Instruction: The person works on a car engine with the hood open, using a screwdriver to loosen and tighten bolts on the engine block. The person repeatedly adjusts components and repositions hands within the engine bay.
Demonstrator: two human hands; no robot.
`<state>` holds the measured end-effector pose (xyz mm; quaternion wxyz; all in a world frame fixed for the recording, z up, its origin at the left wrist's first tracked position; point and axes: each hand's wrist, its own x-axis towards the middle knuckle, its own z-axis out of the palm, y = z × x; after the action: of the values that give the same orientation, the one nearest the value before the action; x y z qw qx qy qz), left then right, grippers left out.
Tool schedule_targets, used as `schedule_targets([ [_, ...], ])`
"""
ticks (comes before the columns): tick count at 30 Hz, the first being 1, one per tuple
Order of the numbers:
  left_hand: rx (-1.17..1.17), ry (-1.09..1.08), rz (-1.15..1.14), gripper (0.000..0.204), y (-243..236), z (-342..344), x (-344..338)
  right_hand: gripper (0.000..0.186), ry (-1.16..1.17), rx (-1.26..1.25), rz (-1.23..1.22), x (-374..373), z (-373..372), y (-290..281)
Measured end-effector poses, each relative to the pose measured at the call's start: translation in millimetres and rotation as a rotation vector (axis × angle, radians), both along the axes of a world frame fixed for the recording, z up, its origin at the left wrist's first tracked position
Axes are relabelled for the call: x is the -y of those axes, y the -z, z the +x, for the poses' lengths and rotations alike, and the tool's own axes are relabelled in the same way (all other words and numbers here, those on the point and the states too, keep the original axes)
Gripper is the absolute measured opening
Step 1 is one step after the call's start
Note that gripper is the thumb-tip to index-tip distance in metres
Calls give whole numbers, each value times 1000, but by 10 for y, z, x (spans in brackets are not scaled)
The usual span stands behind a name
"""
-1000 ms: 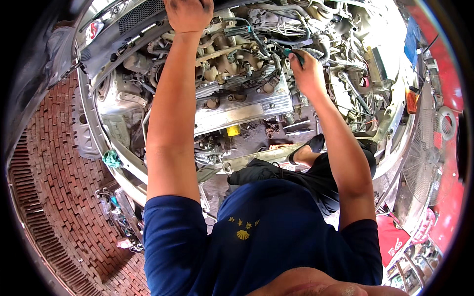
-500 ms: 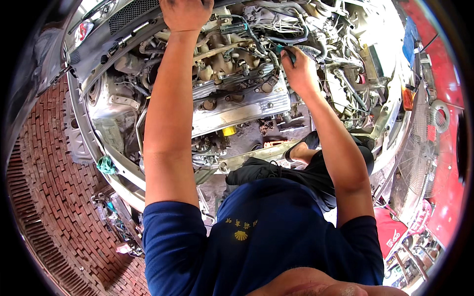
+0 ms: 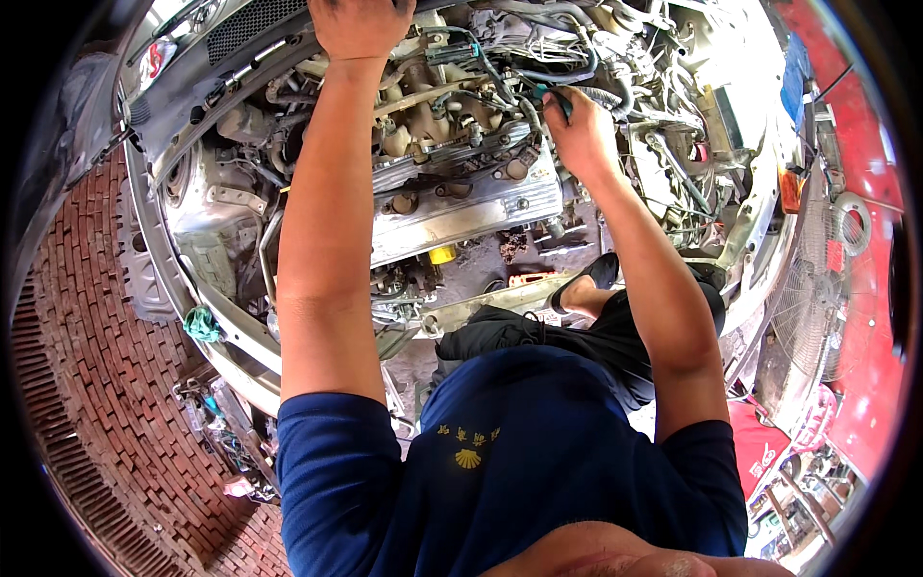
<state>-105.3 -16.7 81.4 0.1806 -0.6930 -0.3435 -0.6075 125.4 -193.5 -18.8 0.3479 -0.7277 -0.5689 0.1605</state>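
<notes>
A brick floor (image 3: 87,317) lies left of an open engine bay. The left hand (image 3: 358,24) presses flat, fingers spread, on the far cowl panel (image 3: 207,72). Right of the silver valve cover (image 3: 461,207), the right hand (image 3: 577,130) is clenched around a green-handled tool (image 3: 551,94) among the hoses.

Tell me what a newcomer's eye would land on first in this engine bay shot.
First, the silver valve cover at the centre of the open engine bay, with a yellow cap just below it. Then the two bare arms reaching in: the left hand rests on the far edge at the top, and the right hand grips a green-handled tool among hoses.
</notes>
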Motion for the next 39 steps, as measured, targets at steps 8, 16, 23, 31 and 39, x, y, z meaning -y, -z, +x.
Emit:
schedule_targets([
  [8,-248,-171,166,23,-32,-100,-67,45,-72,130,-99,-246,15,-275],
  [16,-251,-176,163,19,-73,-80,-30,46,-86,141,-124,-303,89,-339],
  [23,206,334,-245,18,-115,-13,71,47,-99,173,-77,-302,87,-305],
  [31,-239,-179,183,20,-63,-75,-51,46,-94,205,-257,-368,56,-464],
  [39,-34,-31,-21,27,7,-36,-73,23,-432,585,-157,-403,217,-494],
])
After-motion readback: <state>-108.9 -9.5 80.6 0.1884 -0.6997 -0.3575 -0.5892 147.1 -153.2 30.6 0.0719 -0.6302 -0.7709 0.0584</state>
